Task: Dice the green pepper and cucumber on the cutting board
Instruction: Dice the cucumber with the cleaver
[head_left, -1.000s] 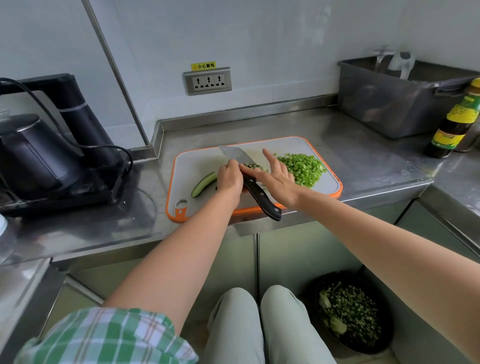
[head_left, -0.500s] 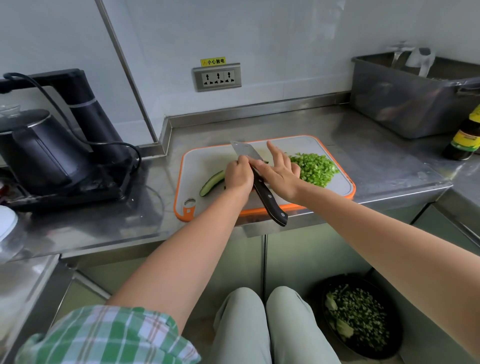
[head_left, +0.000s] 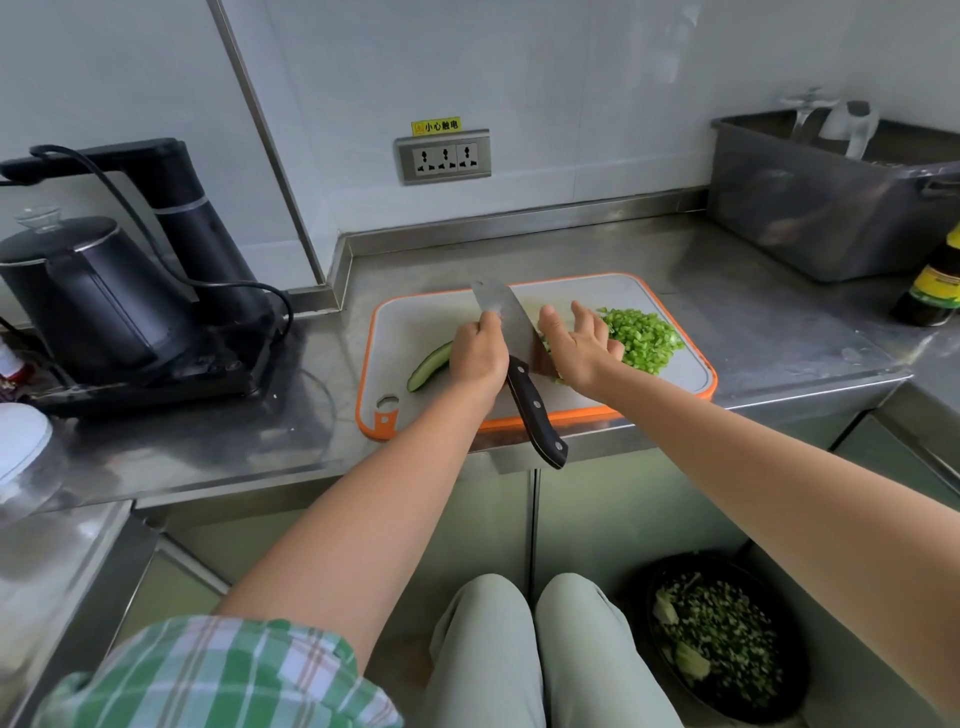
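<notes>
A grey cutting board (head_left: 415, 325) with an orange rim lies on the steel counter. My left hand (head_left: 478, 356) grips the knife (head_left: 501, 312) up by the blade, and its black handle (head_left: 537, 421) points back toward me. My right hand (head_left: 579, 348) lies flat with straight fingers against the right face of the blade. A pile of diced green pepper (head_left: 647, 340) sits just right of that hand. A cucumber piece (head_left: 428, 366) lies on the board left of my left hand. Small green bits under the blade are mostly hidden.
A black kettle (head_left: 88, 296) on its base with a cord stands at the left. A wall socket (head_left: 444, 158) is behind the board. A steel tub (head_left: 821, 218) and a dark bottle (head_left: 935, 280) stand at the right. A bin of green scraps (head_left: 719, 644) sits on the floor.
My right hand has slid from over the blade to its right face, closer to the diced pepper. The left hand keeps its hold on the knife; the view has shifted a little.
</notes>
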